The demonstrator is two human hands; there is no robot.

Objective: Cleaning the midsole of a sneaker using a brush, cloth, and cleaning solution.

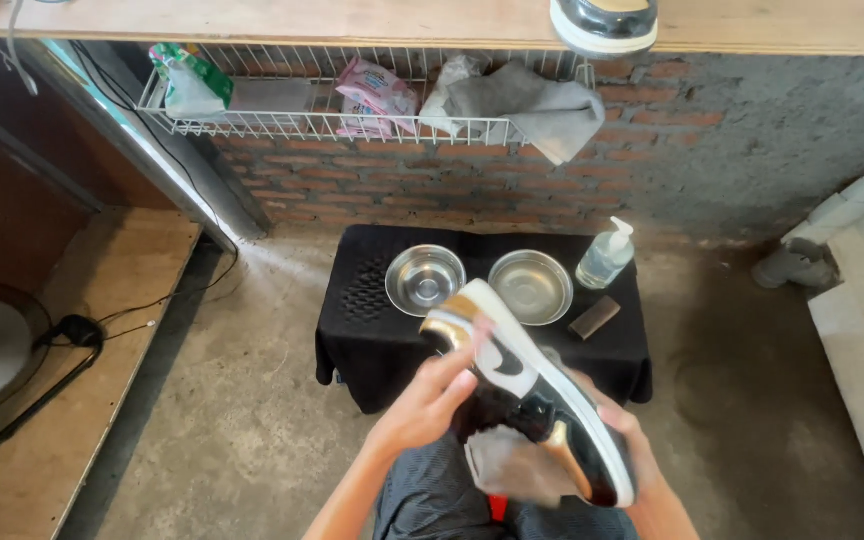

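A sneaker (527, 400) held over the lap, two steel bowls on the stool beyond.

The left bowl (424, 279) and right bowl (531, 286) sit side by side on the black cloth-covered stool (362, 345); their contents cannot be told. A clear pump bottle (604, 256) stands far right. The black, white and gold sneaker lies tilted, sole rightward; the left hand (430, 400) grips its side, the right hand (624, 430) clasps it from beneath.

One head camera, looking down.
It looks forward and down from close above the hands (542, 420), toward the brick wall (432, 190).
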